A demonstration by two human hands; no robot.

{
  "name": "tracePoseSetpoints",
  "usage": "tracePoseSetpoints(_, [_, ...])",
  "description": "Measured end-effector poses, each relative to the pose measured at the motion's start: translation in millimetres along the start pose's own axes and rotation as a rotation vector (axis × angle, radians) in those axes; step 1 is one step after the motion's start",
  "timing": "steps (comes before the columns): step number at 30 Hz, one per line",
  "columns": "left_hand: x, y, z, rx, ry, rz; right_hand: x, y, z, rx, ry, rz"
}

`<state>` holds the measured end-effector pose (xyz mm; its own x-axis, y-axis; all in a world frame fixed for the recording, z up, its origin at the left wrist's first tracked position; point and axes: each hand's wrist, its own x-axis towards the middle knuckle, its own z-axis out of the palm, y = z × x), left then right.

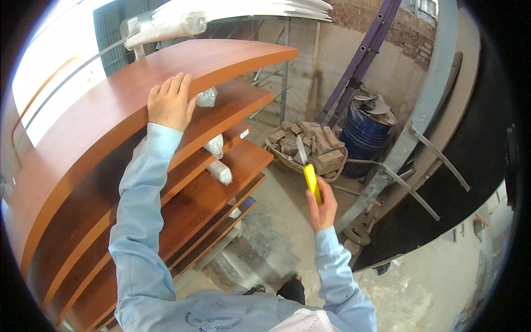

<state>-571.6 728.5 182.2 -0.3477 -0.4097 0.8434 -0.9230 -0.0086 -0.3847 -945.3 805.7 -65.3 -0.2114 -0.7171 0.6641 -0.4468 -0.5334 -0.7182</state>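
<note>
My left hand rests on the front edge of the topmost reddish-brown wooden panel, its fingers laid flat over the top. More wooden panels are stacked below it, with gaps between them. Wrapped white spacers sit in those gaps. To the right of the stack, my right hand grips a yellow utility knife. The knife's long blade is out and points up and away from me, apart from the panels.
Beyond the knife stands a wheelbarrow heaped with broken stone rubble. A blue drum with scrap on top and a purple metal post are behind it. A grey metal frame with jutting bars rises at right. A plastic-wrapped roll is beyond the stack.
</note>
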Motion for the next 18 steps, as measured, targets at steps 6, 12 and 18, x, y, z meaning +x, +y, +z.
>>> tracePoseSetpoints(6, [13,24,20,0.080,0.057,-0.055,160,16,83,0.147,0.065,-0.237])
tracePoseSetpoints(12, [21,34,7,0.128,0.052,-0.098,273,43,144,0.286,0.050,-0.342])
tracePoseSetpoints(18, [29,41,12,0.123,0.095,-0.172,315,74,172,0.428,-0.025,-0.349])
